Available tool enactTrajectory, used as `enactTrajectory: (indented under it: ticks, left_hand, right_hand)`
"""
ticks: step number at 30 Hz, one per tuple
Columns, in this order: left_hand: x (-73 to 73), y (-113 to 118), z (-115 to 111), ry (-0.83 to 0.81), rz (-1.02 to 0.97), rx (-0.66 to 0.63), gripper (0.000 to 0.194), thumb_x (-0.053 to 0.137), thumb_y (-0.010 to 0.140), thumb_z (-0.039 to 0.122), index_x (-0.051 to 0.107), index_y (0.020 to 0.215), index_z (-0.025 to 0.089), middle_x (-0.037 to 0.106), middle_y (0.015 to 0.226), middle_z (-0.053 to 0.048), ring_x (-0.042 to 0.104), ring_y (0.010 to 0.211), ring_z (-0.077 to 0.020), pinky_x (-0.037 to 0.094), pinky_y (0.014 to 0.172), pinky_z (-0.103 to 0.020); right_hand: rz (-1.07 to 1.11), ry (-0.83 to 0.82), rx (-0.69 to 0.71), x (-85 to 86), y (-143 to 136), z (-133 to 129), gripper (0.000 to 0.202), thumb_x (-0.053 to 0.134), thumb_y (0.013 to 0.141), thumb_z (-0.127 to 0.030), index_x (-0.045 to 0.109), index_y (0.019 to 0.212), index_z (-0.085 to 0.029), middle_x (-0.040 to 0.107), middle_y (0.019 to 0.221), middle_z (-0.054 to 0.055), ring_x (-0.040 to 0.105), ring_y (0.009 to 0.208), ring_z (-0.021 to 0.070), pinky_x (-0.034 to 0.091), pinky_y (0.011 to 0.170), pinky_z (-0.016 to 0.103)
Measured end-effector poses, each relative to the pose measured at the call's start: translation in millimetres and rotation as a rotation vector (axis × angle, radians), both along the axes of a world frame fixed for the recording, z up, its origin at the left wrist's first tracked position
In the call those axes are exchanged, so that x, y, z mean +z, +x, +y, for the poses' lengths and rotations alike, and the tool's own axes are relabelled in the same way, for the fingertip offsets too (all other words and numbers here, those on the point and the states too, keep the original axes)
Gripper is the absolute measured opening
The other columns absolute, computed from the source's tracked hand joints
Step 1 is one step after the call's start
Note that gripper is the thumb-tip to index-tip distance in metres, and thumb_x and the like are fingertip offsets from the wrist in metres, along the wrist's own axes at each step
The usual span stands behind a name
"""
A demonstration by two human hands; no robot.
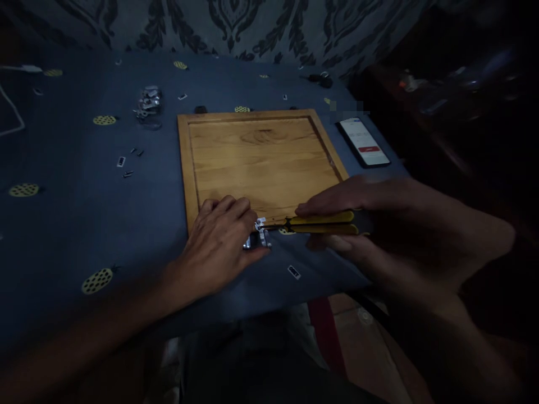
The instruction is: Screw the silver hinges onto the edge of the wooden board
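Observation:
A framed wooden panel (261, 163) lies on the blue cloth. At its near edge sits a small metal hinge (261, 225), partly hidden by my left hand (225, 235). My left fingers rest closed over the panel's edge, and the thumb presses in from below, against the hinge. From the right, my right hand (379, 224) grips a screwdriver (324, 221) with a yellow and black handle. Its thin shaft points left, and its tip meets the hinge. The screwdriver lies nearly level.
Several metal hinges (149, 104) are piled left of the panel. Small screws (128, 174) lie nearer. A lit phone (364, 141) rests at the right, with keys (320, 79) behind it. A white cable (21, 69) runs at far left. The table's near edge drops to a tiled floor (362, 348).

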State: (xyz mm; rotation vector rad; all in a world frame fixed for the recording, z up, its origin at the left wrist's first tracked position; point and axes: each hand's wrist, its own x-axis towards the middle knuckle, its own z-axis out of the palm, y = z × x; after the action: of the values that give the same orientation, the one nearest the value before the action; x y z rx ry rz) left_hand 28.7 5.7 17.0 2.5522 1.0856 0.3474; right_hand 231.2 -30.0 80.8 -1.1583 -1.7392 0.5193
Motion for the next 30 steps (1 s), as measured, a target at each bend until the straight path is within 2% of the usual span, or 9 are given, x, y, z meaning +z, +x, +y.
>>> enactTrajectory:
  ticks: [2,5,11,13,17,22,26,28,30]
  left_hand:
    - [0.5,0.1,0.0,-0.007,0.002,-0.002,0.033,0.075,0.092,0.045,0.069,0.105,0.015,0.066,0.106,-0.006,0.059,0.104,-0.0285,0.041,0.087,-0.042]
    - [1.4,0.5,0.6,-0.015,0.005,0.000,0.034,0.076,0.091,0.045,0.069,0.106,0.015,0.066,0.107,-0.007,0.059,0.105,-0.0282,0.041,0.087,-0.042]
    - [1.2,1.6,1.3,-0.019,0.022,0.006,0.036,0.078,0.089,0.045,0.070,0.107,0.015,0.067,0.106,-0.006,0.060,0.105,-0.0282,0.042,0.088,-0.042]
    - [0.9,1.8,0.8,-0.013,0.021,0.008,0.035,0.077,0.090,0.045,0.070,0.107,0.015,0.067,0.106,-0.006,0.060,0.105,-0.0279,0.042,0.088,-0.042]
    - [1.1,1.6,0.5,-0.016,0.033,0.005,0.034,0.076,0.091,0.045,0.070,0.106,0.015,0.066,0.106,-0.006,0.060,0.106,-0.0280,0.041,0.088,-0.041]
    - [0.7,1.4,0.8,-0.010,0.022,0.005,0.034,0.075,0.091,0.046,0.069,0.106,0.016,0.066,0.106,-0.006,0.059,0.106,-0.0279,0.041,0.089,-0.041]
    - [0.1,1.5,0.5,-0.009,0.023,0.006,0.032,0.075,0.091,0.045,0.069,0.104,0.016,0.066,0.104,-0.006,0.059,0.104,-0.0276,0.041,0.089,-0.041]
    - [-0.4,1.4,0.3,-0.003,0.020,0.009,0.031,0.075,0.091,0.044,0.068,0.103,0.017,0.066,0.104,-0.006,0.059,0.103,-0.0273,0.041,0.088,-0.041]
    - [-1.1,1.3,0.0,0.003,0.013,0.006,0.031,0.075,0.091,0.045,0.068,0.103,0.017,0.066,0.104,-0.005,0.059,0.104,-0.0271,0.041,0.089,-0.041]
  right_hand:
    - [0.001,0.030,0.033,-1.0,-0.8,-1.4,0.039,0.080,0.081,-0.019,0.078,0.113,-0.043,0.081,0.095,-0.003,0.075,0.077,0.0232,0.063,0.060,0.040]
    - [-0.002,0.025,0.067,-3.3,1.1,1.5,0.039,0.075,0.089,-0.019,0.076,0.122,-0.040,0.081,0.102,-0.001,0.075,0.075,0.0203,0.061,0.062,0.037]
    - [0.055,0.219,0.145,-12.4,4.8,19.0,0.023,0.083,0.082,-0.020,0.080,0.103,-0.029,0.080,0.086,0.001,0.074,0.075,0.0216,0.056,0.054,0.034]
    - [0.122,0.190,0.107,-14.6,2.7,19.0,0.025,0.085,0.080,-0.018,0.079,0.100,-0.031,0.080,0.087,0.000,0.075,0.078,0.0219,0.056,0.049,0.033]
    - [0.182,0.059,0.105,-14.9,1.3,12.1,0.033,0.084,0.081,-0.017,0.079,0.108,-0.035,0.080,0.092,-0.001,0.074,0.067,0.0187,0.054,0.040,0.030]
    - [0.087,0.043,0.202,-12.2,8.1,14.4,0.035,0.074,0.090,-0.019,0.076,0.123,-0.032,0.080,0.102,0.003,0.074,0.071,0.0173,0.056,0.043,0.028]
    - [0.064,0.188,0.188,-12.8,4.6,20.3,0.027,0.086,0.080,-0.020,0.081,0.104,-0.031,0.081,0.089,0.000,0.076,0.079,0.0208,0.063,0.058,0.032]
    - [0.124,0.175,0.168,-13.9,0.2,19.3,0.027,0.087,0.078,-0.019,0.080,0.100,-0.032,0.080,0.085,-0.001,0.077,0.080,0.0218,0.067,0.067,0.035]
    - [0.168,0.106,0.135,-15.0,-2.3,15.7,0.029,0.084,0.080,-0.017,0.079,0.103,-0.034,0.080,0.088,-0.001,0.076,0.075,0.0204,0.067,0.062,0.034]
